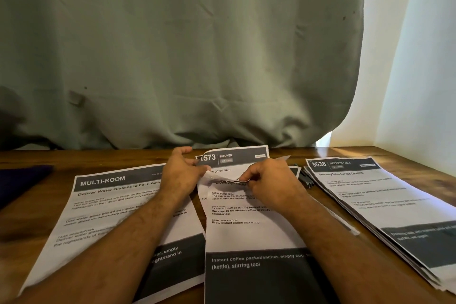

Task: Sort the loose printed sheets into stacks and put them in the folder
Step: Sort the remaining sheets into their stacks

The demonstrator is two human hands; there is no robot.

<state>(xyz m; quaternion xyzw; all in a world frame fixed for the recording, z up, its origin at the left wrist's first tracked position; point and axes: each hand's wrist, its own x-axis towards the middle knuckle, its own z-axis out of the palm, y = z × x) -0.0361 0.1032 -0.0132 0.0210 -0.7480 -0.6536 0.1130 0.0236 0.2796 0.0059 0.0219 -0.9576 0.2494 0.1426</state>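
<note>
I count three groups of printed sheets on the table. Left of my hands lies the MULTI-ROOM sheet. Between my hands is the KITCHEN pile, at least two sheets. Right of them sits the DRESSING TABLE stack, too many to count. I use two hands: left, right. One dark clip lies beside that stack.

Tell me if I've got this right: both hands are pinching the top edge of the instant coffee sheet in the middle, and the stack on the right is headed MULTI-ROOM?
Not quite. The head view shows the left hand and right hand pinching the instant coffee sheet, but the right stack is headed 3638 DRESSING TABLE. MULTI-ROOM heads the left sheet.
</note>
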